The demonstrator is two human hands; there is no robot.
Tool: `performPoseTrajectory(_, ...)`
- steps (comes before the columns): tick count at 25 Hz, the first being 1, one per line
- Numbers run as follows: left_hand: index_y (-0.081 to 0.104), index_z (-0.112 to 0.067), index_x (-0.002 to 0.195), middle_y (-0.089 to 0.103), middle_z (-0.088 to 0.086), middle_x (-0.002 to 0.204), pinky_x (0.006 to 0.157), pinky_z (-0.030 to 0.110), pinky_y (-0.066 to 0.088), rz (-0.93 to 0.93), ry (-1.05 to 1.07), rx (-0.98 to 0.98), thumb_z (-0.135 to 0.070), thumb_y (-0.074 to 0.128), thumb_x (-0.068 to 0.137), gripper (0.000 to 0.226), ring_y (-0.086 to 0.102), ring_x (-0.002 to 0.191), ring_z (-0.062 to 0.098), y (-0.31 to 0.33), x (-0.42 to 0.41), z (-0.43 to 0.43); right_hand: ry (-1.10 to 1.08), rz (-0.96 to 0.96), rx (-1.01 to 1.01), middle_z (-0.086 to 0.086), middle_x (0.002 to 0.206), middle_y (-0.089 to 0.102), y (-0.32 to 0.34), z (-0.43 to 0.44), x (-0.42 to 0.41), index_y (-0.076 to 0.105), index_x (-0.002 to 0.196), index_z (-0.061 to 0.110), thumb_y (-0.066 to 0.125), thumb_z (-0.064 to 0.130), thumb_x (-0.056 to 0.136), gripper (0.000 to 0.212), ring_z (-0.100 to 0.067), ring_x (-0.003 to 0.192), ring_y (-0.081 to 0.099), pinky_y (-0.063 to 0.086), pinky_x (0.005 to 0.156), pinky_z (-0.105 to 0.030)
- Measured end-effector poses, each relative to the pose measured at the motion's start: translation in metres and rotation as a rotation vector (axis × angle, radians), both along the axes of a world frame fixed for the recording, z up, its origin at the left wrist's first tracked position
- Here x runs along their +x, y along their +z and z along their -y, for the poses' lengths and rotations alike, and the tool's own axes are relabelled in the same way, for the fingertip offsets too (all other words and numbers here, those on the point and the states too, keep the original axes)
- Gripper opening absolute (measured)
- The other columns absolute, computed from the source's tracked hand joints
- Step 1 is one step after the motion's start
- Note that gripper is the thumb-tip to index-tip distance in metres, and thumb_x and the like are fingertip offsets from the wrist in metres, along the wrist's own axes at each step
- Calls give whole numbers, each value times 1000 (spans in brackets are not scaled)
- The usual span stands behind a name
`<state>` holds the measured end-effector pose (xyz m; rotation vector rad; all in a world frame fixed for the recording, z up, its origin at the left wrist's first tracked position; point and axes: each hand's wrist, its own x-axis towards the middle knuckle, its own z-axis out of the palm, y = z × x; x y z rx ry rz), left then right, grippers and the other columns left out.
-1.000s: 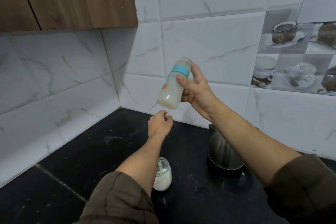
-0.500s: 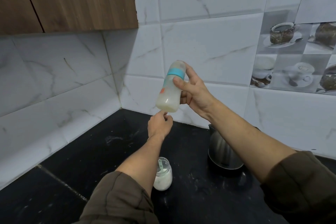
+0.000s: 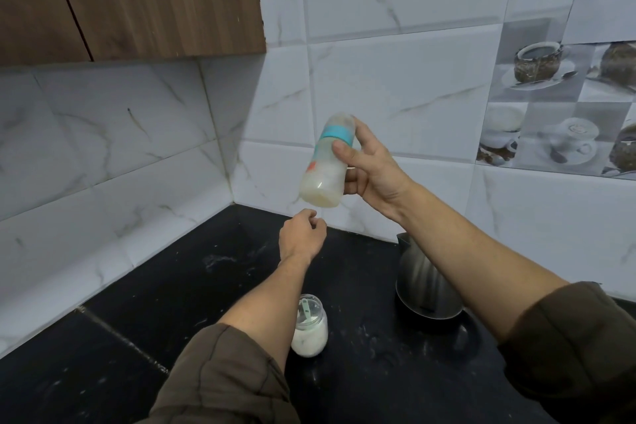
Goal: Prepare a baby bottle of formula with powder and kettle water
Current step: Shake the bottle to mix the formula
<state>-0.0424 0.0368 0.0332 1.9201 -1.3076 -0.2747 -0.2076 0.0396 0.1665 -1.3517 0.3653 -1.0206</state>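
We held the baby bottle, milky at its base, tilted above the table in our right hand's grip, our left hand curled and empty just below. Mixing seemed the step in hand; next, we judged, a check for lumps.

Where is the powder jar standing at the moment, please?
In the head view, the powder jar stands on the black counter, low centre, just right of the left forearm and left of the steel kettle.
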Motion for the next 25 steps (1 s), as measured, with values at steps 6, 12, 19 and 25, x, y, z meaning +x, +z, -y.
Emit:
performPoseTrajectory(6,65,-22,136,73,6,123,101,37,49,3,23,-2,-31,50,98,42,63,120,30,1,0,2,-334,474,327,-19,144,58,10,24,2,44,147,19,79,32,93,66,-29,89,79,63,74,-40)
performPoseTrajectory(12,64,-21,138,72,1,126,99,34,48,6,-6,-6,-32,53,99,41,63,120,27,0,-10,10,-54,-11,42,-11,119,68,9,1,5,46,148,29,75,28,95,60,-30,92,74,62,74,-42)
performPoseTrajectory(19,65,-20,137,72,6,126,99,35,48,-9,17,-16,-29,51,98,42,62,121,29,-1,-10,11,-232,309,399,-22,138,62,12,24,4,51,142,11,80,35,92,62,-31,96,75,63,70,-35)
performPoseTrajectory(25,64,-19,137,72,1,127,100,35,48,-9,-8,-15,-32,53,99,42,63,121,27,0,-11,16,-33,14,90,-14,122,67,3,8,2,54,136,19,71,34,98,44,-27,94,75,62,70,-38)
